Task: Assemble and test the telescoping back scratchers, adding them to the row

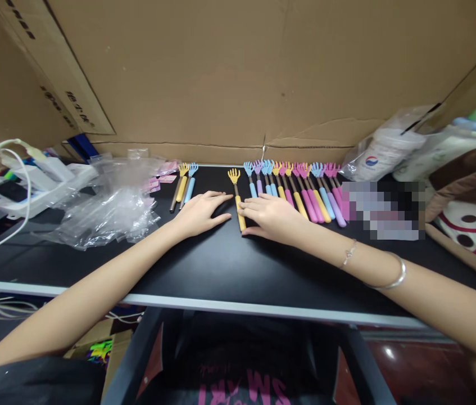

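Observation:
A yellow back scratcher (240, 216) with a small claw-shaped head lies upright on the black table, its head away from me. The fingers of my right hand (273, 219) rest across its handle, the thumb near the lower end. My left hand (204, 214) lies open on the table to the left, fingers stretched toward that scratcher, holding nothing. Just beyond my left hand are a blue back scratcher (189, 188) and another yellow one (181, 188). Right of the held one runs a row of several back scratchers (311, 205) in pink, purple, blue and yellow, partly hidden by my right hand.
Crumpled clear plastic bags (111, 211) lie at the left, beside a white power strip (56, 183) with cables. On the right stand a bagged cup (383, 154) and a brown-handled bag (474, 174). A cardboard wall (229, 73) closes off the back.

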Demonstrator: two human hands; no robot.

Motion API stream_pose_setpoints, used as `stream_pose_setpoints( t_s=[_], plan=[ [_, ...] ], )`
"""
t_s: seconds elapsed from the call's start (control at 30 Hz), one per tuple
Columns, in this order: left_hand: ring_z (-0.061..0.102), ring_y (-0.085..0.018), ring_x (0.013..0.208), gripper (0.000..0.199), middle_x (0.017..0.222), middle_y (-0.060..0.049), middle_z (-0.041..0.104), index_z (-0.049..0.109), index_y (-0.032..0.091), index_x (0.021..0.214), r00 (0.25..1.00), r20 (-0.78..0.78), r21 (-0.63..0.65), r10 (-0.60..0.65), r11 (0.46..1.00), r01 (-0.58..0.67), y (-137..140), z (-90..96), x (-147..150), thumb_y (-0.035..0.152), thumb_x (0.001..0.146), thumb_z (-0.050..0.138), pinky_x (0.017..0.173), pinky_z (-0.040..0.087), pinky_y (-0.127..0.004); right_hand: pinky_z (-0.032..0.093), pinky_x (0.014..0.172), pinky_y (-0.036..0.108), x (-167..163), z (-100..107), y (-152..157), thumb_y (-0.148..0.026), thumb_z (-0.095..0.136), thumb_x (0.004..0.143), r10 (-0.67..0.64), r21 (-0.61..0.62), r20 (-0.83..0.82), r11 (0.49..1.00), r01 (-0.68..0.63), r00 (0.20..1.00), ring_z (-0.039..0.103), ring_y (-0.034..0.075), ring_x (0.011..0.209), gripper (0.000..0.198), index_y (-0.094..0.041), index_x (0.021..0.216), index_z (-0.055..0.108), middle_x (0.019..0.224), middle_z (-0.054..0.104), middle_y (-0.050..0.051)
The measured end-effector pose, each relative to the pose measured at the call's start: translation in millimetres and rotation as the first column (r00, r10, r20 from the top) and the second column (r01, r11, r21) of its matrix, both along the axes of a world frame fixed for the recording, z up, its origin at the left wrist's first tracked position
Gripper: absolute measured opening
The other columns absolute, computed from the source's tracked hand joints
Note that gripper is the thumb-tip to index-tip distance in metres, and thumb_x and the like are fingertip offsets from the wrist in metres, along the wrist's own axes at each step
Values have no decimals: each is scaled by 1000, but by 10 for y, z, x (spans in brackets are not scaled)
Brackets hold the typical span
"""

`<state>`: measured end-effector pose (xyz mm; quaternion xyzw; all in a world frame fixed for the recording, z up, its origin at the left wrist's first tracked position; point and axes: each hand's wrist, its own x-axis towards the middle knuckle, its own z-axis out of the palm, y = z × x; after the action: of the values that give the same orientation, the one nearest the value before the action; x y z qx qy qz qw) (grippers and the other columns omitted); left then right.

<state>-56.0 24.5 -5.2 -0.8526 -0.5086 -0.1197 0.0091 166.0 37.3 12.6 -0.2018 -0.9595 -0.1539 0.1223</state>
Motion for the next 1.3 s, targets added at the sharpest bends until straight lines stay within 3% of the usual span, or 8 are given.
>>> stream_pose_setpoints(
  t_s=[0.3, 0.63, 0.93, 1.3],
  plan=[
    [47, -20, 124, 51, 134, -9, 51, 46, 19, 134, 1000, -8, 12, -18, 1000, 18, -19, 38, 1, 47, 91, 41, 103, 40, -34, 45, 82, 34, -124, 25, 190, -49, 53, 84, -201, -47, 21, 978, 202, 979, 62, 24, 97, 47, -11, 109, 62, 109, 66, 15],
    [43, -21, 127, 52, 137, -10, 49, 47, 17, 134, 997, -70, 14, -34, 999, 35, 2, 28, -7, 48, 92, 38, 104, 39, -36, 46, 77, 32, -138, 36, 235, -46, 48, 88, -309, -69, 78, 947, 314, 948, 62, 24, 98, 45, -10, 112, 60, 111, 64, 15],
    [44, -22, 126, 53, 137, -11, 49, 48, 16, 134, 994, -103, 39, -47, 998, 51, -9, 29, -9, 47, 93, 37, 105, 38, -37, 35, 99, 39, -145, -9, 222, -42, 47, 89, -288, -24, 59, 957, 290, 956, 58, 25, 107, 45, -5, 111, 60, 118, 60, 19],
    [43, -21, 126, 54, 140, -9, 45, 45, 18, 135, 993, -109, 23, -48, 998, 51, 7, 20, -20, 49, 93, 34, 105, 38, -36, 37, 93, 39, -139, -38, 190, -41, 45, 90, -274, 61, 52, 961, 271, 960, 56, 26, 108, 44, -4, 106, 61, 117, 59, 22]
  ],
)
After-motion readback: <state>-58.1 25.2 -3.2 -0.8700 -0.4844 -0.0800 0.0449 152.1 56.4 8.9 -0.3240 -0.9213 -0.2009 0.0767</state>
